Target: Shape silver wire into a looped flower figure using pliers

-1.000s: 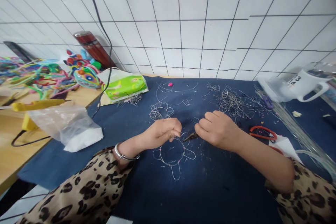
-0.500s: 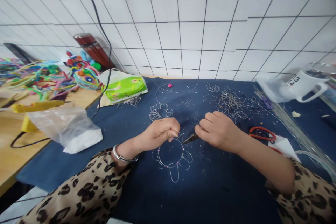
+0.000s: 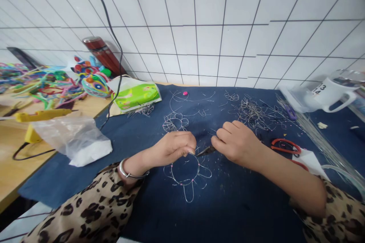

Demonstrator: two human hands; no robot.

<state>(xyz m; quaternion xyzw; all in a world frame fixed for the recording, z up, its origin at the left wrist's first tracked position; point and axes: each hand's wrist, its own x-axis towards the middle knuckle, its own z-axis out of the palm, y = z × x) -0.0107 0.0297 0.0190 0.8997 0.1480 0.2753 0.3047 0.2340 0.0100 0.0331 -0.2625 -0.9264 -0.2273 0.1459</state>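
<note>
My left hand (image 3: 179, 146) pinches the top of a thin silver wire ring (image 3: 173, 174) that has petal-like loops around it and small pink beads along its round. The ring hangs over the dark blue cloth (image 3: 228, 205). In my closed right hand (image 3: 235, 142) is a pair of pliers (image 3: 207, 150), its narrow dark jaws pointing left. The jaw tips are at the ring's upper right edge, close to my left fingertips; whether they grip the wire is too small to tell. The plier handles are hidden in my fist.
Behind my left hand lie looped wire pieces (image 3: 174, 122); a wire tangle (image 3: 252, 114) sits to the right. Red-handled scissors (image 3: 286, 146), long straight wires (image 3: 325, 140) and a white mug (image 3: 333, 93) are at right. A green tissue pack (image 3: 137, 97), plastic bag (image 3: 82, 138) and yellow glue gun (image 3: 42, 115) are at left.
The wire ring has dipped and tilted slightly, its lower loop now a little lower. The plier tips have moved slightly left, closer to my left fingers. Both hands keep their hold.
</note>
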